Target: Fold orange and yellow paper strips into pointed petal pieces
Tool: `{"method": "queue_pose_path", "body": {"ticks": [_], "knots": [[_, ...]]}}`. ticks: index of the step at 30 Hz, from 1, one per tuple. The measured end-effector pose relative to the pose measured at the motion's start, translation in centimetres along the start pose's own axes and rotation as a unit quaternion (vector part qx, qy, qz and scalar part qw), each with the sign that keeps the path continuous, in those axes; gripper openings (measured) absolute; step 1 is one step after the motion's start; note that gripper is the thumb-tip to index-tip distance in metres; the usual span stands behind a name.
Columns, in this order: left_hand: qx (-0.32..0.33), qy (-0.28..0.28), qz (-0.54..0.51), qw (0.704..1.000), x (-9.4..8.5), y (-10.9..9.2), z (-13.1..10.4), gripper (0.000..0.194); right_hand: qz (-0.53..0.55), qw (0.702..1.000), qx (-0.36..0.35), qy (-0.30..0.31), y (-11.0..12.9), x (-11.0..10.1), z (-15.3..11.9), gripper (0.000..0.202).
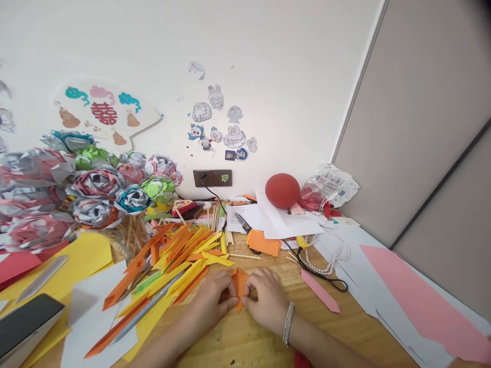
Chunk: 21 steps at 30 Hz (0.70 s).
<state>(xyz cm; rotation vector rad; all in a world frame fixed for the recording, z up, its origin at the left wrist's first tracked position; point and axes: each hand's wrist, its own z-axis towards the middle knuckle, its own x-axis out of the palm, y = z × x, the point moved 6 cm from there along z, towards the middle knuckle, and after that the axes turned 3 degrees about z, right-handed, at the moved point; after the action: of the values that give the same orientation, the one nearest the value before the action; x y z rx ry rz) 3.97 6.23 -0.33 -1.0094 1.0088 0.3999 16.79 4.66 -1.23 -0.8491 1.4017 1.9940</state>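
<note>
Near the front middle of the wooden table (245, 340), a small folded orange paper (240, 286) is pinched between my two hands. My left hand (215, 296) grips its left side with thumb and fingers. On the right side, my right hand (266, 296) holds it the same way, a beaded bracelet (289, 324) round the wrist. Behind my hands lies a stack of orange paper pieces (264, 243). A pile of folded yellow and orange strips (184, 250) spreads to the left of my left hand.
Paper flowers (97, 184) crowd the back left, above yellow sheets (86, 250) and a phone (28, 319). A red balloon (283, 190), scissors (242, 223) and a pearl string (339, 250) lie further back. Pink paper (414, 296) rests on white sheets at right.
</note>
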Motion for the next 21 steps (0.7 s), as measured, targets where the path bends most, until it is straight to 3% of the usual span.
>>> {"method": "queue_pose_path", "body": {"ticks": [8, 11, 14, 18, 21], "knots": [[-0.002, 0.002, 0.007, 1.0, -0.2, -0.4, -0.1, 0.013, 0.021, 0.999, -0.011, -0.026, -0.4, -0.2, 0.2, 0.02], [-0.008, -0.014, 0.016, 1.0, -0.3, -0.1, -0.2, 0.013, 0.012, 0.999, 0.0, -0.031, -0.5, -0.3, 0.1, 0.013], [-0.023, -0.036, 0.044, 0.998, -0.5, 0.4, -0.4, 0.015, -0.014, 1.0, 0.001, -0.026, -0.4, -0.1, 0.0, 0.031], [-0.032, -0.064, 0.057, 0.996, -0.9, 1.3, -0.6, 0.016, -0.031, 1.0, -0.002, -0.002, -0.2, 0.1, 0.0, 0.037], [0.013, -0.089, 0.042, 0.995, -1.6, 1.7, -0.6, 0.009, -0.032, 0.999, -0.019, 0.032, -0.3, 0.1, 0.4, 0.041]]}}
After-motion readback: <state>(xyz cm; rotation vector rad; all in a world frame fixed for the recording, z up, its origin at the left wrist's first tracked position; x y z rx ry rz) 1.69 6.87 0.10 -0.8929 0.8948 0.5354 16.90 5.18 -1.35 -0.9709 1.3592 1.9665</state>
